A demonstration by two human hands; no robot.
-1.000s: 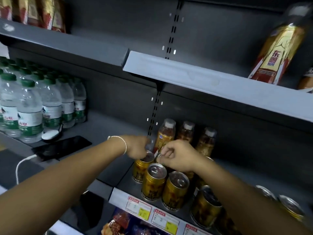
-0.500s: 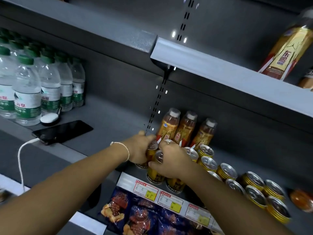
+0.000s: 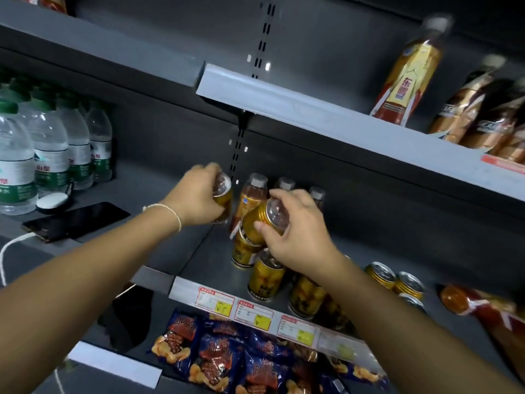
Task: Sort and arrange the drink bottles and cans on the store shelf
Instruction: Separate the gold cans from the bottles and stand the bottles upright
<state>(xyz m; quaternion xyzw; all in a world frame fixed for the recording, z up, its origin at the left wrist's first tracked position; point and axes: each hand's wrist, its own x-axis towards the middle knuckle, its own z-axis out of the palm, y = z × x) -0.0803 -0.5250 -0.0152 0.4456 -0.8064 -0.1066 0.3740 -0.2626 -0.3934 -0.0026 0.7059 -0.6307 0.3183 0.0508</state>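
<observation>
Gold blurred-label cans (image 3: 257,221) in left hand (image 3: 196,199), right hand (image 3: 298,237).

Glossy metal cans (image 3: 265,275), matt grey shelf (image 3: 204,260)

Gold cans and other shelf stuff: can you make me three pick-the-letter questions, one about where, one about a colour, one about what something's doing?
1. Where is the black phone? A on the floor; B on the shelf beside the water bottles; C inside a box.
2. What colour are the water bottles' caps? A red; B yellow; C green.
3. The gold can in the right hand is: A tilted; B crushed; C standing untouched.
Answers: B, it lies next to the bottles; C, green tops show; A, the fingers hold it leaning.
</observation>
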